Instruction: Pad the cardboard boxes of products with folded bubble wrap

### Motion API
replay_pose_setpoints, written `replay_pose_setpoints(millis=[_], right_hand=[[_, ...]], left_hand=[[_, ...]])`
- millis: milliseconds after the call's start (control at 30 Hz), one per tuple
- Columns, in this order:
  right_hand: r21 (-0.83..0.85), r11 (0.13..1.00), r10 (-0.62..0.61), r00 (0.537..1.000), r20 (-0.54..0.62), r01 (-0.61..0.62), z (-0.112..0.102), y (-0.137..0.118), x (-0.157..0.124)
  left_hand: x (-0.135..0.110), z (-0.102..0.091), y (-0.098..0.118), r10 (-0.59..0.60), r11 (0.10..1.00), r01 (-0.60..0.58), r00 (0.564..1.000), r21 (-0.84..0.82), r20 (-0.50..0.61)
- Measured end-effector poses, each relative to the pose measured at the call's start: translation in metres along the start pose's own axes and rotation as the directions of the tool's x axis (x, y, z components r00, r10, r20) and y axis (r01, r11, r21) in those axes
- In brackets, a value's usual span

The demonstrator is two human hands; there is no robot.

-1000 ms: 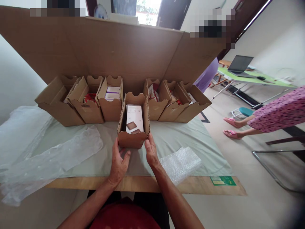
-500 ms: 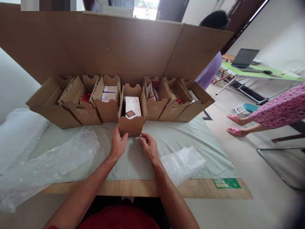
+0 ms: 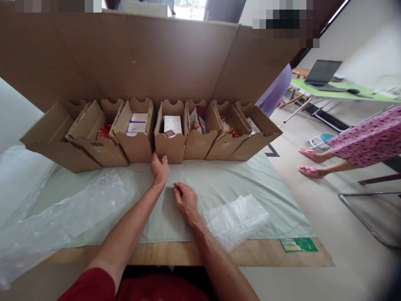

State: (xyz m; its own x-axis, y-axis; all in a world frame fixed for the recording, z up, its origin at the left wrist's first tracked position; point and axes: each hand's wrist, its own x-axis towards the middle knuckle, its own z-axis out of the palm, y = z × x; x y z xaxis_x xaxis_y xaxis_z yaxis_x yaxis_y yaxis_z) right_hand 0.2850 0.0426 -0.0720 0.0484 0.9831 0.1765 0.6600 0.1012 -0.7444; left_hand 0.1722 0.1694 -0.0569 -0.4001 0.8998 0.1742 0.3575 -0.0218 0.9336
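Observation:
A narrow cardboard bin (image 3: pixel 169 148) stands in the middle of a row of similar bins, with a white box (image 3: pixel 173 124) inside it. My left hand (image 3: pixel 159 168) grips the bin's lower left front corner, thumb on the front and fingers partly hidden at the side. My right hand (image 3: pixel 187 200) is apart from the bin, low over the pale green cloth (image 3: pixel 150 217). Its fingers are curled in towards the thumb, and I see nothing in them. To its right lies a folded piece of bubble wrap (image 3: pixel 238 219).
A tall cardboard panel (image 3: pixel 147 58) rises behind the bins. Neighbouring bins hold purple-edged boxes (image 3: pixel 136 125) and red packets (image 3: pixel 104 131). More plastic wrap (image 3: pixel 69 213) lies at left. A person's pink-sandalled feet (image 3: pixel 310 170) and a laptop (image 3: pixel 324 77) are at right.
The middle bin has moved back, away from me, into line with the others. My left hand went forward with it, while my right hand came off the bin and drew nearer to me.

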Motion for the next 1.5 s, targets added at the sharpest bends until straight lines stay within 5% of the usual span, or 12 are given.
replay_pose_setpoints(millis=[267,433,600,700,767,867,1000,1133,1300,1500], right_hand=[[-0.041,0.999,-0.024,1.000,0.004,0.024,0.001,0.002,0.003],[-0.028,0.998,-0.054,0.999,0.001,0.054,0.000,0.004,0.006],[-0.009,0.998,-0.066,0.998,0.004,0.066,0.001,0.008,0.010],[0.007,0.998,-0.064,0.998,0.004,0.064,0.003,0.011,0.011],[0.018,0.997,-0.069,0.998,0.000,0.069,0.004,0.011,0.011],[0.050,0.997,-0.059,0.998,-0.017,0.060,0.003,0.010,0.013],[0.099,0.995,0.022,0.998,0.058,-0.027,-0.003,0.003,0.014],[0.110,0.994,0.001,0.995,0.099,-0.012,-0.011,-0.024,0.023],[0.115,0.976,-0.198,0.975,0.099,0.187,-0.016,-0.099,0.068],[-0.222,0.933,-0.253,0.955,0.157,0.283,-0.005,-0.181,0.141]], left_hand=[[0.006,0.013,-0.003,-0.078,0.996,0.078,0.997,0.035,0.000],[-0.033,-0.002,-0.005,-0.034,0.999,0.030,0.993,0.029,0.115],[-0.113,-0.062,-0.015,0.083,0.996,-0.093,0.954,0.020,0.287],[-0.148,-0.117,-0.026,0.232,0.961,-0.273,0.881,0.043,0.412],[-0.158,-0.153,-0.035,0.307,0.923,-0.373,0.861,0.094,0.406],[-0.157,-0.196,-0.049,0.361,0.877,-0.422,0.894,0.228,0.266],[-0.143,-0.229,-0.066,0.394,0.796,-0.437,0.899,0.419,0.190],[-0.132,-0.244,-0.078,0.308,0.730,-0.374,0.927,0.572,0.213],[-0.120,-0.262,-0.094,0.282,0.667,-0.364,0.931,0.650,0.233],[-0.109,-0.276,-0.105,0.271,0.673,-0.319,0.946,0.668,0.178]])
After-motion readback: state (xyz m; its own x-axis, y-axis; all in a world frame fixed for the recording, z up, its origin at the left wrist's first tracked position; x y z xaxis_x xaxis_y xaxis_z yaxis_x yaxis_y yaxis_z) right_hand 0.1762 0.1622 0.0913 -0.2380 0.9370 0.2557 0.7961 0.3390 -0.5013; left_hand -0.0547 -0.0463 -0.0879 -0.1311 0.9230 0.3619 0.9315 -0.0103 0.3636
